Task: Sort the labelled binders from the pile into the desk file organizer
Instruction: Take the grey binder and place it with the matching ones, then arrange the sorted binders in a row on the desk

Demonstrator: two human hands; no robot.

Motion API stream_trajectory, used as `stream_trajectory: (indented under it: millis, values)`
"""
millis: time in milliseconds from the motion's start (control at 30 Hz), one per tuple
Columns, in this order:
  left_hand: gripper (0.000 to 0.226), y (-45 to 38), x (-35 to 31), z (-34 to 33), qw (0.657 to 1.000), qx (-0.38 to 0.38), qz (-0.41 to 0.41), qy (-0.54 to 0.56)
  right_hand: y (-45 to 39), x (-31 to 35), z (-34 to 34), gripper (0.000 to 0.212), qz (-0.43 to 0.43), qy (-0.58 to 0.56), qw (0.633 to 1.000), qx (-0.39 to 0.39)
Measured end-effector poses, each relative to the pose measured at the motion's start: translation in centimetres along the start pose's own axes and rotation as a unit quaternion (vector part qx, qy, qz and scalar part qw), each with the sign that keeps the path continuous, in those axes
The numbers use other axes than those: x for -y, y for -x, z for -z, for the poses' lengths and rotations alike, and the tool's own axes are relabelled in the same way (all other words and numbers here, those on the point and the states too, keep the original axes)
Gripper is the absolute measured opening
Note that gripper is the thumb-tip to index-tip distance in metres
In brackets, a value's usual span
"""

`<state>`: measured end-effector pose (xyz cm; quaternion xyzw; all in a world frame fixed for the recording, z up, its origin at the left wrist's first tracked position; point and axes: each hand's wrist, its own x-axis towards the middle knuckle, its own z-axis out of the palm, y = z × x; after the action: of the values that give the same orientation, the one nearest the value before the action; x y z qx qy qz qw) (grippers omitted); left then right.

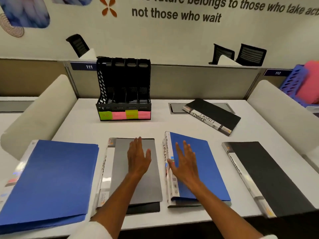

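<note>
**Blue and black binders spread out, both hands flat**

Blue cover first, far left: a big blue binder (50, 183) lies flat at the near left corner of the white desk (172, 125), its pale spine turned left. Next along, a grey binder (138, 171) sits on top of a black one whose edge peeks out at the near side. On that grey cover rests the left hand (139, 158), fingers straight and together, palm down, its grip released and holding nothing.

Behind it, toward the back of the desk, stands the black file organizer (123, 88), upright, four slots, all looking dark inside. Across its front run green and pink sticky labels (123, 115); the writing is too blurred to read.

Moving right, a second blue binder (195, 168) lies on another binder, its white spine facing left. The right hand (185, 163) is over this cover, fingers spread and straight, grip released too; I cannot tell whether it presses down or just hovers.

Further back and right, a black binder marked FINANCE (212, 116) lies at an angle, partly over a grey hatch (176, 108) set in the desk. Near right, one more black binder (269, 178) lies flat, its spine lettering also reading FINANCE, reaching the desk's front edge.
</note>
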<state>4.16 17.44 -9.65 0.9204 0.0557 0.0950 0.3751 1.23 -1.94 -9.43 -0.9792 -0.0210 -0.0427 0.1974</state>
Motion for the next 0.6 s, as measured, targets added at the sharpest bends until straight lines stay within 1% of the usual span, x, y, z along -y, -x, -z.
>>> stream_trajectory:
  millis: [100,300,433,533,600]
  values:
    - [0.071,-0.8,-3.1,-2.7,0.999,0.034,-0.032,0.004,-1.0,-4.5,1.2,0.084,-0.033,0.000,0.999,0.000]
    - [0.069,-2.3,-9.4,-8.2,0.993,0.068,-0.092,0.030,-3.3,-13.0,3.4,0.079,-0.105,-0.026,0.994,-0.015]
    - [0.068,-3.8,-13.3,-12.6,0.991,0.088,-0.091,0.039,-5.9,-18.8,4.9,0.075,-0.140,-0.046,0.989,-0.029]
    - [0.068,-5.1,-15.7,-15.9,0.991,0.105,-0.083,0.021,-8.5,-23.1,6.0,0.074,-0.159,-0.047,0.986,-0.026]
    - [0.068,-6.1,-17.4,-18.2,0.990,0.117,-0.076,0.009,-10.4,-26.0,6.7,0.074,-0.175,-0.068,0.982,-0.023]
